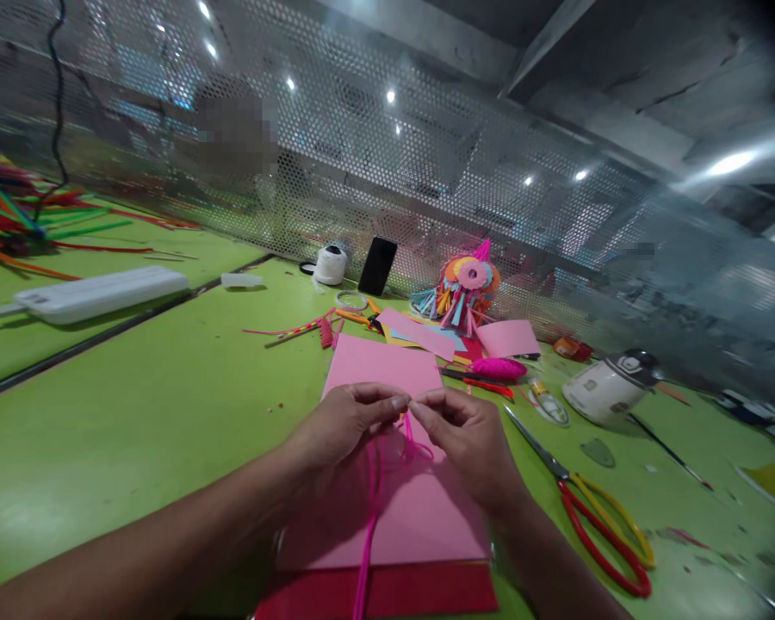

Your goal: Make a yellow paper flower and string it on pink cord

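Both my hands meet over a stack of pink paper [387, 534], thumbs and fingertips nearly touching. My left hand [345, 426] is closed in a pinch on magenta string [368, 551], which hangs down over the paper toward me. From the other side my right hand [465, 430] also pinches the string, and a loose loop of it dangles beneath the fingertips. The exact spot between the fingertips is too small to make out. Red paper [387, 594] shows under the near edge of the pink stack.
Scissors [574, 499] lie open right of my hand. Behind the paper are a magenta yarn bundle [499, 369], a paper tassel ornament [468, 284], a phone [378, 265] and white thread [331, 263]. A white mug [610, 387] lies farther right; a power strip [103, 293] is left.
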A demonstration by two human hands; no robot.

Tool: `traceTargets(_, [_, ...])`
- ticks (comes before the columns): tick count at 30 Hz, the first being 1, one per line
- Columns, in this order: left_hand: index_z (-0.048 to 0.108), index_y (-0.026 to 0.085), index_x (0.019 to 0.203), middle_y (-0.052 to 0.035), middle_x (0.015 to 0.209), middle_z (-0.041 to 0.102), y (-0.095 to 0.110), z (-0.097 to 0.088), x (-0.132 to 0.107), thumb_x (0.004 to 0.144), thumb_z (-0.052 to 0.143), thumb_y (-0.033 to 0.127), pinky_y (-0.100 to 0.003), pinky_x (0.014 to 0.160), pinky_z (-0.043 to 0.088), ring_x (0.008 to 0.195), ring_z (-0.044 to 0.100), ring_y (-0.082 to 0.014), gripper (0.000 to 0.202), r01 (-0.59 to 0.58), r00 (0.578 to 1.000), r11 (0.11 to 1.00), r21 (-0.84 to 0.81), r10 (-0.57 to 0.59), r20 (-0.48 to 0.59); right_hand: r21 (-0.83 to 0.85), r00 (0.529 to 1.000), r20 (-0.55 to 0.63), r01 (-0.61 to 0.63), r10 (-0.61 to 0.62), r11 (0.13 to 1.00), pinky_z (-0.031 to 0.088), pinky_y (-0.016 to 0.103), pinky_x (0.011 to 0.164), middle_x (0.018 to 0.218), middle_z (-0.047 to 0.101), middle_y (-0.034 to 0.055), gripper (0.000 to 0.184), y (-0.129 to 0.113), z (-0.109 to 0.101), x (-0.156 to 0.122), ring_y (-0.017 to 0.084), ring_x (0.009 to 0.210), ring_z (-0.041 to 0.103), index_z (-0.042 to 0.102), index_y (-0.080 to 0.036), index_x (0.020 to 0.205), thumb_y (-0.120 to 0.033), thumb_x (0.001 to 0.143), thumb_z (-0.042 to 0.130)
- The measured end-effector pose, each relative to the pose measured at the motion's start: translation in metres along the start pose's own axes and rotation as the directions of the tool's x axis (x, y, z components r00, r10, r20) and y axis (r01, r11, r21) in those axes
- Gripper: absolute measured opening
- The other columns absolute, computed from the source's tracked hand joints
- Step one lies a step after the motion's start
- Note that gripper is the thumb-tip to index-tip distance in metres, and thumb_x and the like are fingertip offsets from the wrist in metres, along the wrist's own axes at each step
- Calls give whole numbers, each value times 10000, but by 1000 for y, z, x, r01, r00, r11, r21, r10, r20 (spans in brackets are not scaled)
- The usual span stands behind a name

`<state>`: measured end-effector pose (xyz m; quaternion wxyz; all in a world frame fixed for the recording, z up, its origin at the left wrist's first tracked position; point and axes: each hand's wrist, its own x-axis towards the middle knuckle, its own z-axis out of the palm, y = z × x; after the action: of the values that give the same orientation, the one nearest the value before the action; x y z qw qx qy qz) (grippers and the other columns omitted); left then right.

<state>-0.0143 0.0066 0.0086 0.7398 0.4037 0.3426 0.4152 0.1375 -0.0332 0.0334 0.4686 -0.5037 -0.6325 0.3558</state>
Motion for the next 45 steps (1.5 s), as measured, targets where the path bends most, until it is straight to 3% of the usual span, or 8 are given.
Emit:
traceTargets(9, [665,127,734,-31,725,604,1,0,-5,694,734,289,-261,677,384,695,527,-125,180,-57,991,996,-70,65,117,27,997,57,-53,51,998,338,201,468,570,530,-18,165,-3,1,-2,81,511,413,675,-130,741,-281,783,620])
traceTargets(14, [663,140,741,-26,750,609,2,1,-6,712,722,255,-265,704,388,717,533,-122,132,-105,986,989,-108,117,116,-35,998,68,8,-6,999,324,211,489,575,481,-31,218,-10,-5,-6,79,518,396,662,-138,769,-303,855,548])
traceTargets(25, [661,128,732,-7,712,589,4,3,-8,714,719,240,-228,610,339,619,456,-81,128,-103,990,993,-56,108,90,-246,990,44,141,-134,959,365,229,571,647,561,3,236,-18,-10,-13,115,614,488,659,-151,737,-270,882,516])
traceTargets(29, [661,129,724,-4,678,580,4,4,-9,714,717,250,-233,603,332,607,451,-88,134,-89,989,995,-45,93,112,-308,990,107,125,-96,943,315,236,537,610,496,-13,262,-18,-9,-14,105,573,431,594,-149,685,-278,886,487])
traceTargets(34, [667,134,738,-15,702,593,3,3,-9,728,706,239,-248,636,345,645,479,-101,113,-37,979,997,-62,49,200,-185,981,191,17,19,983,290,222,506,565,444,-35,277,-20,-10,-12,88,540,382,542,-154,616,-279,859,502])
traceTargets(39, [660,147,748,-25,758,614,3,4,-10,748,688,246,-263,661,356,682,520,-117,103,-8,962,995,-95,34,271,13,957,254,-144,136,989,232,220,458,493,377,-52,272,-20,-14,-10,70,479,309,592,-133,607,-289,825,544])
traceTargets(45, [664,142,755,-42,810,638,8,5,-12,764,670,208,-272,685,367,693,507,-114,66,-60,966,989,-135,92,243,215,936,298,-257,188,942,183,224,442,462,325,-70,249,-12,-14,-11,53,445,250,623,-118,627,-274,814,569])
